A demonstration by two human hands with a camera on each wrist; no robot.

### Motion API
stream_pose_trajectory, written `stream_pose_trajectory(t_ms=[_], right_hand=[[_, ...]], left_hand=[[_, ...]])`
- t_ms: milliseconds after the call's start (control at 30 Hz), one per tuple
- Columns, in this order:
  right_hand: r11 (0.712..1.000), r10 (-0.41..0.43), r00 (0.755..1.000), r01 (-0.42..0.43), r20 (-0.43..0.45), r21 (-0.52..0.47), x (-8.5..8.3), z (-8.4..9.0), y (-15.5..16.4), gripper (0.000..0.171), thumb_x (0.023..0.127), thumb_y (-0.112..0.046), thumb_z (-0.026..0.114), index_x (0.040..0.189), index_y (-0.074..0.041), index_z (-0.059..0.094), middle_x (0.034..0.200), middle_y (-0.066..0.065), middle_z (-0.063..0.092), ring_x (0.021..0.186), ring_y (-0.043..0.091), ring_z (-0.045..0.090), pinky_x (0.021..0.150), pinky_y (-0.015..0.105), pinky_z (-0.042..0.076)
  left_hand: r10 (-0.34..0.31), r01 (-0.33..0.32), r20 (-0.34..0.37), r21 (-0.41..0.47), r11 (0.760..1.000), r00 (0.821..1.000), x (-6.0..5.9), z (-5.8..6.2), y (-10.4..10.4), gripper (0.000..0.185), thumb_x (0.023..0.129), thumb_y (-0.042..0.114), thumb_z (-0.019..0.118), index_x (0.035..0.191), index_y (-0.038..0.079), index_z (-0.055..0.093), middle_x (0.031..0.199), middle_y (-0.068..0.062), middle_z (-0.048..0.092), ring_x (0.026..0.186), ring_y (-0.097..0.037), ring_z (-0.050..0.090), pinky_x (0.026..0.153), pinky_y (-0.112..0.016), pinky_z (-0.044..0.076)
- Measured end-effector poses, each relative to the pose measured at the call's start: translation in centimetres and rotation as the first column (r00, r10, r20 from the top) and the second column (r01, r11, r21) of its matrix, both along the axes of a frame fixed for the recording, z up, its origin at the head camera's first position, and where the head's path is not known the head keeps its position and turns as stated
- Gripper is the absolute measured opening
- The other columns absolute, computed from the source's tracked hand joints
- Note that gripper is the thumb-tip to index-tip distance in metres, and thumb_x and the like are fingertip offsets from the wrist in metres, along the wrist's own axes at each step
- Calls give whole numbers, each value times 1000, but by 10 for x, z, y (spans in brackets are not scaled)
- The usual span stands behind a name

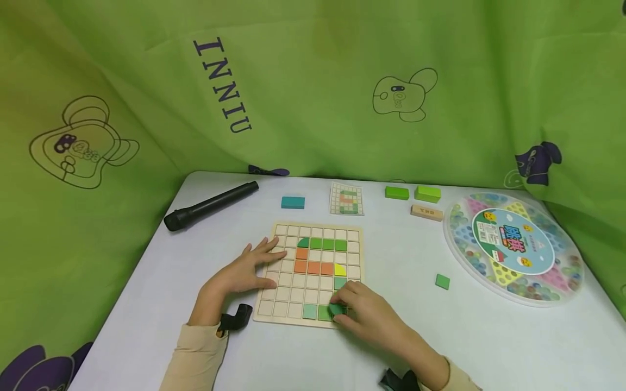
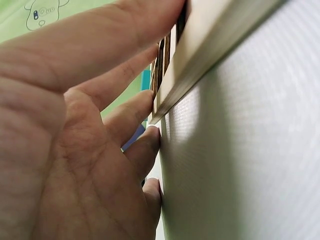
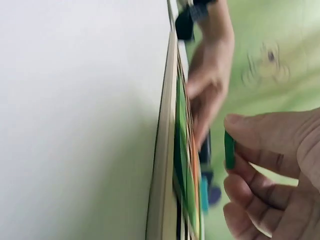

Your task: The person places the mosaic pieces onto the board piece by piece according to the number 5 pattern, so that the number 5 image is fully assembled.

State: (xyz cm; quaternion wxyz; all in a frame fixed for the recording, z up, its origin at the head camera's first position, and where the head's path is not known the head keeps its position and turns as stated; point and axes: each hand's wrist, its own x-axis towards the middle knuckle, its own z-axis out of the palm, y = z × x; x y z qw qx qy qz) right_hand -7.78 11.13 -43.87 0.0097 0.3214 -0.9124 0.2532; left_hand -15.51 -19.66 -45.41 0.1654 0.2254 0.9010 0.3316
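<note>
A wooden grid board (image 1: 279, 312) lies on the table, with green, orange, yellow and pale teal tiles in some of its squares. My left hand (image 1: 244, 270) rests with spread fingers on the board's left edge; the left wrist view shows fingers (image 2: 131, 117) along the wooden rim. Over the lower right part of the board, my right hand (image 1: 365, 312) pinches a dark green tile (image 3: 229, 150) between thumb and fingertips. In the right wrist view this tile is held a little off the board. A loose green tile (image 1: 442, 281) lies to the right of the board.
Behind the board lie a pattern card (image 1: 346, 199) and a teal block (image 1: 293, 202). Two green blocks (image 1: 396, 193) and a wooden block (image 1: 427, 212) sit at the back right. A round game box (image 1: 557, 260) occupies the right side; a black microphone (image 1: 211, 206) lies back left.
</note>
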Motion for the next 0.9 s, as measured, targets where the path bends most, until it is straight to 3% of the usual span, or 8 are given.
stream_pose_trajectory(t_ms=[167, 367, 533, 900], right_hand=[[999, 28, 998, -29, 48, 15, -6, 0, -46, 20, 82, -27, 74, 97, -17, 66, 90, -9, 58, 83, 4, 49, 73, 20, 49], [996, 53, 998, -56, 35, 63, -14, -9, -76, 19, 80, -26, 75, 93, -15, 65, 81, -10, 55, 74, 3, 46, 64, 15, 43], [993, 71, 997, -72, 22, 98, -15, -13, -80, 21, 78, -27, 76, 92, -15, 67, 81, -10, 54, 72, 2, 43, 62, 14, 41], [987, 84, 995, -90, 50, 130, -12, -10, -74, 25, 79, -26, 75, 100, -14, 68, 92, -6, 57, 84, 7, 51, 75, 21, 48]], left_hand=[[-11, 12, -30, 13, 1000, 999, 1, -2, -1, 73, 76, 32, 77, 140, 13, 48, 157, -15, 20, 145, -39, 7, 116, -59, -2], [-16, 16, -23, 1, 1000, 1000, 0, 0, -1, 72, 77, 33, 76, 140, 14, 47, 157, -14, 20, 146, -37, 7, 116, -59, -2], [-10, 10, -22, -15, 1000, 1000, -1, 2, 0, 72, 77, 32, 76, 141, 16, 47, 157, -12, 20, 146, -36, 7, 117, -58, -2], [-8, 8, -12, -10, 1000, 1000, -1, 1, 1, 72, 77, 32, 76, 141, 16, 47, 157, -12, 20, 147, -35, 7, 117, -57, -2]])
